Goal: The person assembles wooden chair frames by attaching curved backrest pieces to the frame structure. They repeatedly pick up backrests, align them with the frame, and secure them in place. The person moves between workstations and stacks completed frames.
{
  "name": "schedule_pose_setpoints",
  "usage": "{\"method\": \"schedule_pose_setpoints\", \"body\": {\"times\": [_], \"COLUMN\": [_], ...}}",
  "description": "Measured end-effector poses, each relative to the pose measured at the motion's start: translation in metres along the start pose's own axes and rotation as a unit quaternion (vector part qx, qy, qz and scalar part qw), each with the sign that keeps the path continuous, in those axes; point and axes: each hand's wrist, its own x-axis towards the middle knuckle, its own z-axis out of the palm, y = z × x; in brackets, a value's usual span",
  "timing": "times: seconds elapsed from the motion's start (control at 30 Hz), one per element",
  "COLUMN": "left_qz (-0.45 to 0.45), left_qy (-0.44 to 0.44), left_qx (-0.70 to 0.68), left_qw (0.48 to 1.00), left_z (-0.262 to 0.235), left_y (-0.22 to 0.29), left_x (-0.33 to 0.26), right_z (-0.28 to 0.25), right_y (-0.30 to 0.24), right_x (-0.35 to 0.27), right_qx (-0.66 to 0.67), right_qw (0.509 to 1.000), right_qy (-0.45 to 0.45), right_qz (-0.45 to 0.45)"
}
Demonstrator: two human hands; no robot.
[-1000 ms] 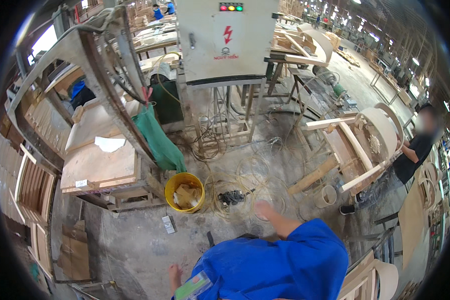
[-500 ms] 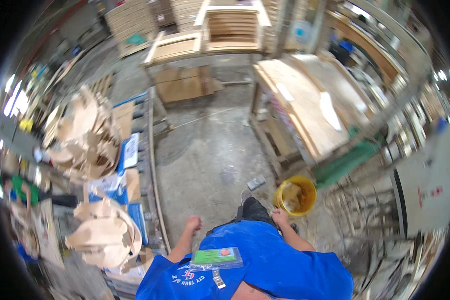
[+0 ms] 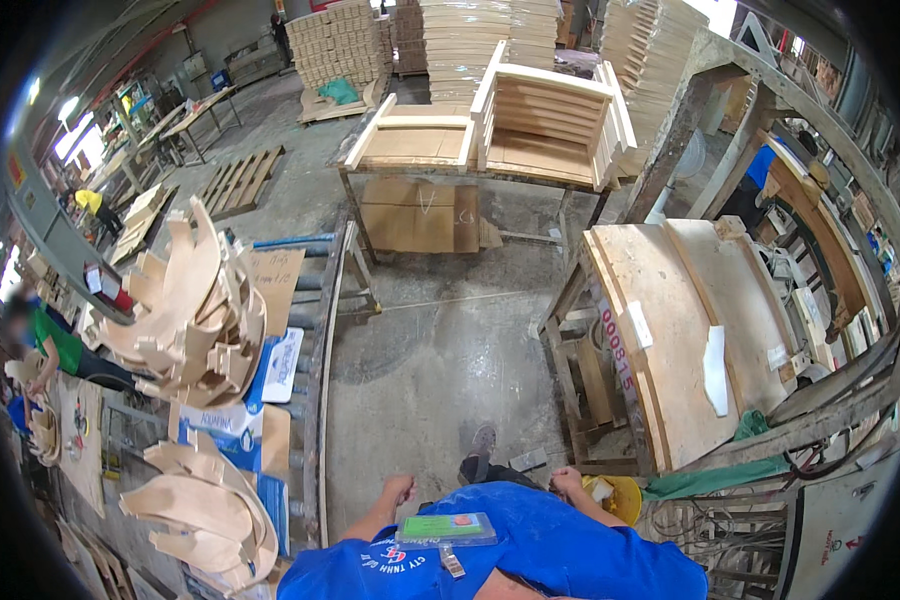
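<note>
My left hand [image 3: 400, 488] hangs in front of my body at the left, fingers curled closed with nothing showing in them. My right hand [image 3: 567, 481] is likewise curled and appears empty, beside the yellow bucket [image 3: 625, 497], which is partly hidden by my arm. Left of my left hand runs a roller conveyor [image 3: 312, 400]. On it lie a large pile of curved wooden pieces [image 3: 185, 300] and a smaller stack of curved wooden pieces [image 3: 198, 505]. To the right stands a wooden workbench [image 3: 685, 400] with a white template-like piece [image 3: 715, 370] on top.
Ahead, a table bears wooden frames [image 3: 545, 125]; a cardboard sheet [image 3: 420, 215] leans below. A small grey object [image 3: 528, 460] lies on the concrete floor [image 3: 420, 350]. A green cloth [image 3: 710, 480] hangs along the bench. A person in green [image 3: 55, 340] stands far left.
My view has lifted and swung left, bringing the far stacks into sight. The bucket has slipped lower, behind my right arm. Both hands stay low before me, still curled.
</note>
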Motion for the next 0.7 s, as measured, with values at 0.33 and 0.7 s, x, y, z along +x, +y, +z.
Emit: {"method": "schedule_pose_setpoints", "body": {"times": [0.33, 0.7], "left_qz": [0.204, 0.395], "left_qy": [-0.008, -0.099], "left_qx": [-0.073, -0.039], "left_qw": [0.976, 0.912], "left_z": [0.052, 0.090], "left_y": [0.255, 0.554], "left_x": [0.048, 0.107], "right_z": [-0.037, -0.161], "right_y": [-0.225, -0.586], "right_x": [0.107, 0.196], "right_qx": [0.089, 0.228], "right_qw": [0.989, 0.918], "right_qy": [-0.117, 0.040], "right_qz": [-0.020, -0.323]}}
